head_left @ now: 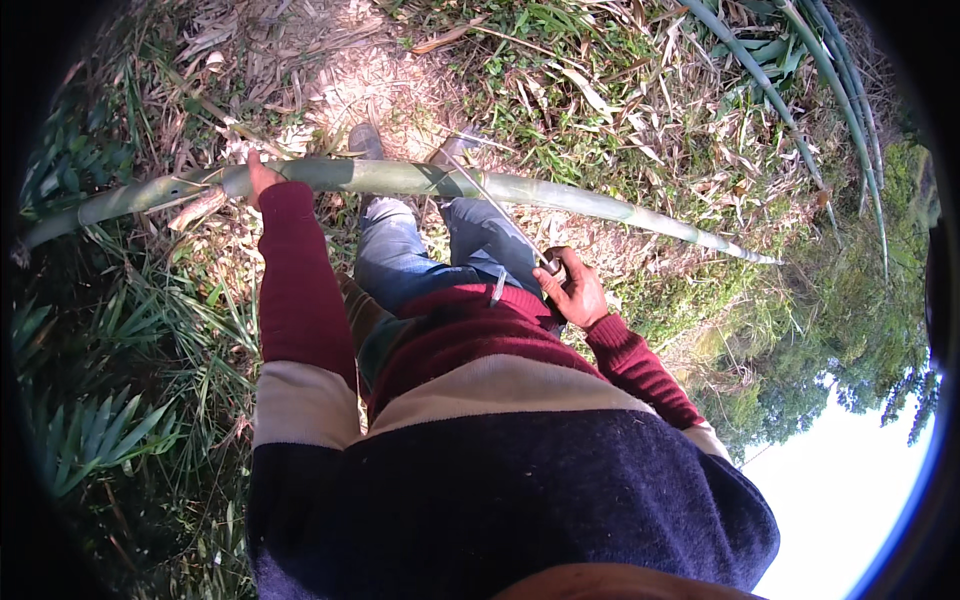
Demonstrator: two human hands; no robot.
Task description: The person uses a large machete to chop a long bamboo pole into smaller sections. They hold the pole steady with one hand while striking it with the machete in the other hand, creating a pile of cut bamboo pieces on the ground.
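Observation:
A long green bamboo pole [390, 177] runs across in front of my legs, from the far left to a thin tip at the right. My left hand [264, 180] is closed on its thicker left part; some of the fingers are hidden. In my right hand [578, 290], near my waist, is the handle of a machete. The narrow machete blade [510, 228] slants up and left, and its far end lies over the bamboo pole's middle. A cut branch stub [200, 208] shows just below the pole, beside my left hand.
Dry leaves and husks [350, 70] cover the ground around my shoes [366, 140]. Several green bamboo stems [835, 80] stand at the upper right. Leafy plants [95, 435] grow close on my left, and trees [800, 390] show at the right.

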